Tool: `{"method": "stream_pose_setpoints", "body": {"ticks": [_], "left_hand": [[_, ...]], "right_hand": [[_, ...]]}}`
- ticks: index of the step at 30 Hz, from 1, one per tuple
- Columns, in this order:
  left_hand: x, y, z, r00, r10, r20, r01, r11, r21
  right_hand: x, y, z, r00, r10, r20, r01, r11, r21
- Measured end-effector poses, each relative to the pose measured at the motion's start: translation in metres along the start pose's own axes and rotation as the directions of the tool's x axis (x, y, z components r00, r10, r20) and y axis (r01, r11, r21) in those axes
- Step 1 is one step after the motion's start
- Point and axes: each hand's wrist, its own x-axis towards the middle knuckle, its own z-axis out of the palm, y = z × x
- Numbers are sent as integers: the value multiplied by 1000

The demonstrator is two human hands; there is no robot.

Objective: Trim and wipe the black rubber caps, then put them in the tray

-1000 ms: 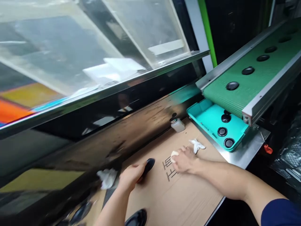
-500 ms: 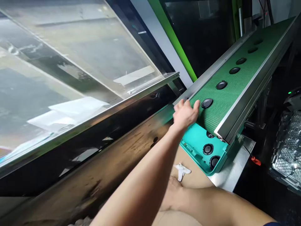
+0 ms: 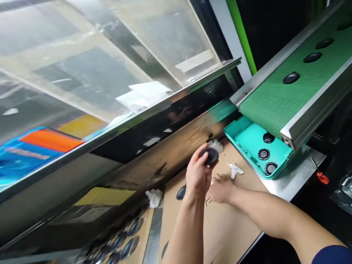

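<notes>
My left hand [image 3: 198, 170] holds a round black plastic cap [image 3: 211, 157] between thumb and fingers, raised above a brown cardboard sheet [image 3: 231, 223]. Just to its right, my right hand [image 3: 222, 189] is low over the cardboard with its fingers curled; whatever they may hold is hidden. Another black cap [image 3: 181, 192] lies on the cardboard left of my left wrist. Farther off, more black caps [image 3: 291, 77] sit spaced out on the green conveyor belt [image 3: 268, 99]. Below the belt's end stands a teal tray [image 3: 242, 156] with round black parts [image 3: 264, 154] in it.
A crumpled white scrap [image 3: 235, 170] lies between my right hand and the tray. A red-handled screwdriver [image 3: 322, 177] is at the metal table's [image 3: 305, 167] right edge. Several black caps [image 3: 129, 247] are at lower left. A machine wall with a window [image 3: 154, 143] borders the left side.
My left hand has come back from the belt's end toward me and now holds a black cap. The view has swung left and down. My right hand stays low over the cardboard.
</notes>
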Motion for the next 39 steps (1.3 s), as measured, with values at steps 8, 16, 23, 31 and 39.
{"method": "stream_pose_setpoints", "body": {"ticks": [8,16,23,31,39], "left_hand": [[-25,-87,-142,893,-275,-356,147,926,-347],[-23,-96,-141,895,-436,-97,297,743,-600],[-30,-99,-127,908,-416,59,335,633,-698],[-26,-105,-127,892,-452,29,338,622,-706],[-28,-103,-127,901,-433,36,331,631,-702]], "right_hand": [[-6,-3,-14,998,67,10,-67,997,-44],[-7,-6,-10,969,-33,-244,78,981,179],[-1,-20,-8,996,18,-86,-15,999,33],[-7,-29,-13,997,57,-50,-59,997,-52],[4,-4,-22,985,140,-99,-138,990,28]]}}
